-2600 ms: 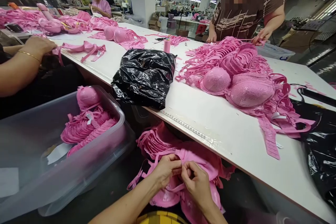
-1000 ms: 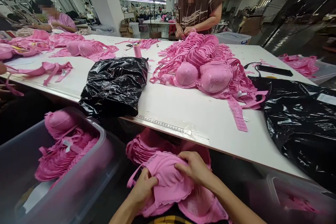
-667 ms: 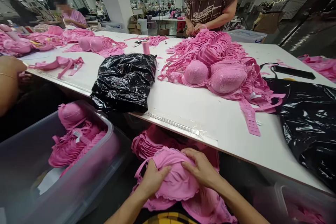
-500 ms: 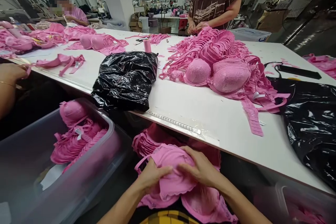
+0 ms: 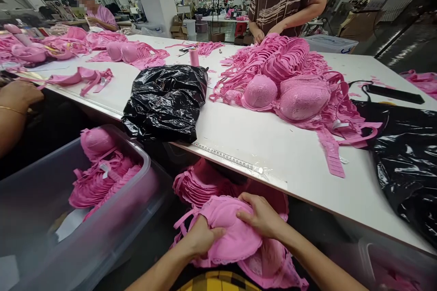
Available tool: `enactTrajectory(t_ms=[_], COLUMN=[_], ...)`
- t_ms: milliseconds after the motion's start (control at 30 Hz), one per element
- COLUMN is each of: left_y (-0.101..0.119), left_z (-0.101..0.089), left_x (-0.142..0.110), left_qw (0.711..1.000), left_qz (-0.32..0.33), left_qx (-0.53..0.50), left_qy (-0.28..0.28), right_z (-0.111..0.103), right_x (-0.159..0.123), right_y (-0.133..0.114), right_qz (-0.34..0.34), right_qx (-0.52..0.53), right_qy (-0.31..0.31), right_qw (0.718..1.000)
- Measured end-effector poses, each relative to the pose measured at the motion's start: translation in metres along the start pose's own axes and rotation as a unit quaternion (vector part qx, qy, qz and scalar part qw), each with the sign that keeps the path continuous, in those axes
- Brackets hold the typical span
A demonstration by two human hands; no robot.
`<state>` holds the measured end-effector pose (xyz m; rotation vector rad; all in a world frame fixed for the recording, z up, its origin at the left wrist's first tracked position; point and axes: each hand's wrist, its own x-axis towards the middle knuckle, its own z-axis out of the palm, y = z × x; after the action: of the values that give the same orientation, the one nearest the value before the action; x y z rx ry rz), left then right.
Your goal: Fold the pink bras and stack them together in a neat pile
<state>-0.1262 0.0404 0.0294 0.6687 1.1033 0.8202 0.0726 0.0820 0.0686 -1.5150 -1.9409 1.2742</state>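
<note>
Over my lap lies a pink bra (image 5: 235, 238), one cup turned with its smooth inner side up. My left hand (image 5: 202, 235) grips that cup's left side, thumb on top and fingers hidden underneath. On the upper right edge of the same cup my right hand (image 5: 260, 214) is closed, its thumb pressing the fabric. The other cup, with its lacy face, hangs lower right below my right hand. Just beyond, under the table edge, sits a stack of nested pink bras (image 5: 198, 184).
A white table (image 5: 239, 141) with a measuring tape (image 5: 228, 157) along its edge carries a black plastic bag (image 5: 167, 102) and a heap of pink bras (image 5: 287, 82). At left stands a clear bin (image 5: 146, 163) holding bras. A co-worker's hand (image 5: 23, 95) is at far left; another person stands opposite.
Earlier my fingertips pinched at the bra's fabric close together; now both hands hold its cup from either side. In the last half second the cup has been spread smoother. My view has shifted.
</note>
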Motion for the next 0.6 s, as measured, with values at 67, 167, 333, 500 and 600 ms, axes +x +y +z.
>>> enactTrajectory(t_ms=[67, 167, 333, 500, 600], left_y=[0.006, 0.023, 0.039, 0.033, 0.029], left_z=[-0.006, -0.008, 0.007, 0.016, 0.013], left_x=[0.000, 0.001, 0.005, 0.012, 0.014], left_qw=[0.998, 0.986, 0.989, 0.997, 0.989], left_qz=[-0.023, -0.048, -0.041, 0.064, 0.109], left_qx=[-0.025, -0.093, -0.090, 0.033, 0.092], left_qy=[-0.045, -0.129, -0.114, -0.026, 0.027], right_z=[-0.002, -0.003, -0.003, 0.000, 0.003], right_x=[0.000, 0.000, 0.004, 0.003, 0.001], right_y=[0.003, 0.005, 0.002, 0.001, -0.001], right_qz=[0.008, 0.005, -0.027, -0.025, -0.034], right_qx=[0.004, 0.067, 0.038, -0.020, -0.068], right_qy=[0.015, 0.004, -0.020, -0.004, 0.028], right_qw=[1.000, 0.998, 0.999, 0.999, 0.997])
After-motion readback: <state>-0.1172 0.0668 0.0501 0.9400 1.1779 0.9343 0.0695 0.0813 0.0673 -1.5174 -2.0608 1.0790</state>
